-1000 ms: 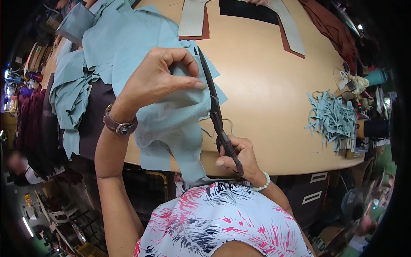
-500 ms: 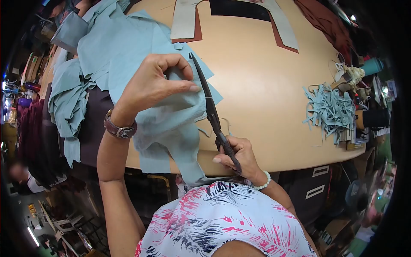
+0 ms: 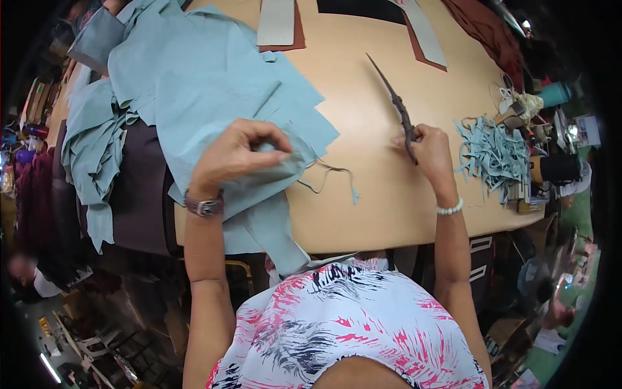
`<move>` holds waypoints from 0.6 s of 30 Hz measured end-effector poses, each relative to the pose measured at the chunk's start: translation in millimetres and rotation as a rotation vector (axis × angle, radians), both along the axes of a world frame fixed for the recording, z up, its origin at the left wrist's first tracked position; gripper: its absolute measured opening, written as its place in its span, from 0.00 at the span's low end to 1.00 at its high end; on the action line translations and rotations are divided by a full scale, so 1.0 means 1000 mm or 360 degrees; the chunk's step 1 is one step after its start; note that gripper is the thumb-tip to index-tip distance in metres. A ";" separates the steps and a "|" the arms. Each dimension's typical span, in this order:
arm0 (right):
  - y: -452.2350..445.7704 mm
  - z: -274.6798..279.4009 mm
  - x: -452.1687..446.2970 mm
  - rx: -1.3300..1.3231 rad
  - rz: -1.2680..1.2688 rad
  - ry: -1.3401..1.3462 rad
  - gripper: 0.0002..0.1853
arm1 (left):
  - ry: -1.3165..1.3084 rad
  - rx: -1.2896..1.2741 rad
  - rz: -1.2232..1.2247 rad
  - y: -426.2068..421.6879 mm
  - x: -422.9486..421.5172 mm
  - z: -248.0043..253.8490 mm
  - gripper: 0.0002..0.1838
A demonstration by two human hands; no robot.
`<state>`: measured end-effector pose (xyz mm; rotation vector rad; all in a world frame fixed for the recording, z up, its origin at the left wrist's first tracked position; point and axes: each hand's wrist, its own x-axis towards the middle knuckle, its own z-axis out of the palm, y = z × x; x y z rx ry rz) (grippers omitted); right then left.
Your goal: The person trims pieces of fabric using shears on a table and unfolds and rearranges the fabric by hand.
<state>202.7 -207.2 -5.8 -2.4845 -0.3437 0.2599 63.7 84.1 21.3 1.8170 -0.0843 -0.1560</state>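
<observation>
We list: one tan desk (image 3: 363, 220), beneath the blue cloth (image 3: 201, 97); the cloth itself, rumpled; one heap of blue strips (image 3: 495, 155), well right of the cloth; left hand (image 3: 238, 152), over the cloth, thumb and forefinger curled close, whether pinching it we cannot tell; right hand (image 3: 433, 152), right of the cloth, wrapped round dark scissors (image 3: 396, 104); one loose strand (image 3: 355, 194), by the cloth's right edge.

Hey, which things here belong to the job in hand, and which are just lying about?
Seemingly part of the job:
Scissors, held in the right hand
Blue-green cloth, spread beneath the left hand

Apparently just lying about:
Pile of blue-green strips, perhaps offcuts
Teal container, at the right
Rust-coloured cloth, at the table's far right
</observation>
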 end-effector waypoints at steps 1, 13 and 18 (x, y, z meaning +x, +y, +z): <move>0.000 -0.005 0.009 -0.0105 0.0043 -0.0106 0.16 | 0.0020 -0.0021 -0.0069 -0.004 0.001 -0.006 0.07; 0.073 -0.021 -0.087 -0.0021 0.0939 -0.0996 0.23 | 0.0030 -0.0038 -0.0207 -0.017 0.000 -0.041 0.10; 0.057 -0.039 -0.085 0.0138 0.1027 -0.0712 0.12 | -0.0044 -0.0007 -0.0348 -0.017 0.002 -0.050 0.12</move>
